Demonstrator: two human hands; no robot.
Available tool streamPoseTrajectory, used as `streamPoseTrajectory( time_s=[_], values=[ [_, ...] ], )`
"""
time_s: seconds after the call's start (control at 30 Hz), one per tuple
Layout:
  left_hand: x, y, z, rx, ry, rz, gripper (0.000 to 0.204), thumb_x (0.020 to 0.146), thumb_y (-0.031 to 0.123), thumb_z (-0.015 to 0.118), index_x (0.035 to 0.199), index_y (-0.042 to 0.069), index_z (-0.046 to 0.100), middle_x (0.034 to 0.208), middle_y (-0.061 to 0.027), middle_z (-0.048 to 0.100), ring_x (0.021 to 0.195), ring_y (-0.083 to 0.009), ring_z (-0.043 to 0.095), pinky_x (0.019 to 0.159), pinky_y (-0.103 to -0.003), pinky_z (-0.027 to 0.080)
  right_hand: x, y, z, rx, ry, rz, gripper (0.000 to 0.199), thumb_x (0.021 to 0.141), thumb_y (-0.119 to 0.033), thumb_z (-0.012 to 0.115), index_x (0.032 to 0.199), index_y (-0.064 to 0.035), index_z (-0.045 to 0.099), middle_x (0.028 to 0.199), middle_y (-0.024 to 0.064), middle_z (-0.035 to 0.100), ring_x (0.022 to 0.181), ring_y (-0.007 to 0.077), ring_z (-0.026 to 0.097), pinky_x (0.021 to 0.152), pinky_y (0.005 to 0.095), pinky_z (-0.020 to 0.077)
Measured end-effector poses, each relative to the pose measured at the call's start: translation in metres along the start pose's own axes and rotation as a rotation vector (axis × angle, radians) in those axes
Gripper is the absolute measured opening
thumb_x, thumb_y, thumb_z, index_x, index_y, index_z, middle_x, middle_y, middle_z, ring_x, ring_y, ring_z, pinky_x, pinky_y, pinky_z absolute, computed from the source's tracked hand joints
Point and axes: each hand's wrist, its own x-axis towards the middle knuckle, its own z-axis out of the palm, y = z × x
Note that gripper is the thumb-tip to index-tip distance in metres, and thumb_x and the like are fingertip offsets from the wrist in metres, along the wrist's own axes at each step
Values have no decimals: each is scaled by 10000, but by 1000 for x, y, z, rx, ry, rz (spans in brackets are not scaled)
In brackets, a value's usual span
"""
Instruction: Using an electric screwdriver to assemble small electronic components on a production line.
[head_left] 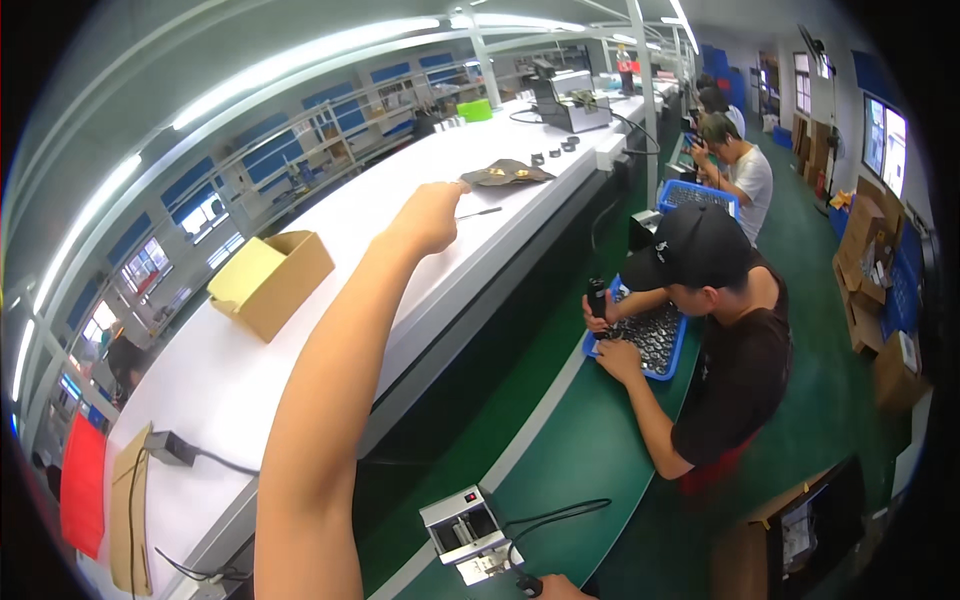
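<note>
While my left hand (432,215), fingers curled, reaches over the white shelf (300,330) toward a thin tool (480,212), nothing is grasped yet; my right hand (560,588) barely shows.

A thin screwdriver (480,212), with a dark handle and a slim metal shaft, lies flat on the white shelf top, far out from the wearer. It points roughly left to right, its near end just beside the knuckles of the left hand (428,215), which is closed in a loose fist on the shelf; whether the fingers touch it cannot be told. A dark brown cloth lies just beyond it.
</note>
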Motion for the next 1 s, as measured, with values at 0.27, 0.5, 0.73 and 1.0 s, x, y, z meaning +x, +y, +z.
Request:
streamPoseTrajectory(
  time_s=[0.27, 0.5, 0.73, 1.0],
  values=[
    [48, 28, 15, 257, -387, -113, 278, 857, -12, 549, 1125, -49, 611, 1186, -285, 603, 1143, -400, 594, 966, -421, 502, 20, 35, 13, -102, 136, -159, 232, 711, -200, 682, 844, -10, 701, 645, 156, 679, 579, 275, 695, 594, 390, 558],
    [49, 12, 18, 249, -394, 12, 227, 812, -32, 554, 1004, -66, 671, 1074, -280, 665, 1078, -377, 642, 925, -414, 519, 11, 7, -4, -88, -4, 36, 309, 710, -262, 698, 913, -29, 720, 739, 207, 696, 703, 332, 714, 670, 436, 563],
    [55, 15, 6, 239, -497, -109, 331, 774, 46, 578, 1081, -25, 680, 1040, -224, 699, 989, -311, 684, 872, -380, 538, 12, 11, 2, -57, 53, 28, 364, 691, -280, 712, 953, -27, 709, 823, 231, 694, 790, 398, 689, 713, 457, 546],
    [-40, 45, -55, -1602, 123, -242, 339, 975, 117, 535, 1278, -24, 480, 1005, -114, 590, 808, -134, 517, 680, -267, 479, 13, 35, 8, -109, 40, -110, 332, 732, -253, 755, 949, -10, 694, 807, 174, 704, 722, 276, 696, 664, 387, 552]
  ],
)
